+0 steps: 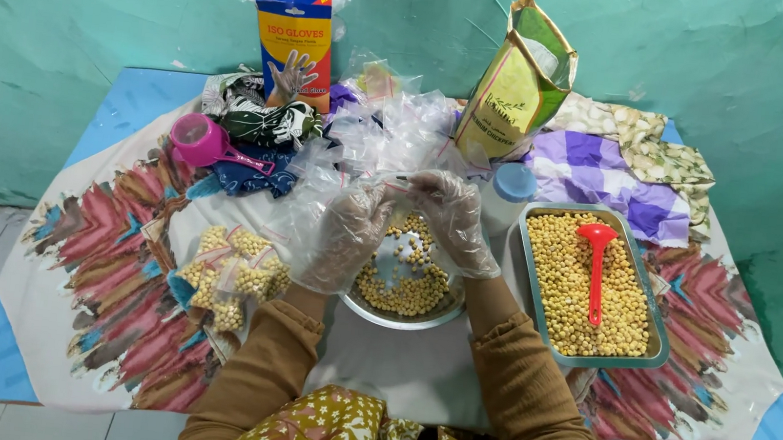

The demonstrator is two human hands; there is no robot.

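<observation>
holding one clear bag (386,185), two gloved hands (346,234) over one bowl (397,317).

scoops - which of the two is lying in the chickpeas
The red scoop, lying in the rectangular metal tray of chickpeas on the right. The pink scoop lies on the cloth at left.

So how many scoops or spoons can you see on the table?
2. A red scoop lies on the chickpeas in the metal tray at right; a pink scoop sits at left by the dark cloth. Others may be hidden.
</observation>
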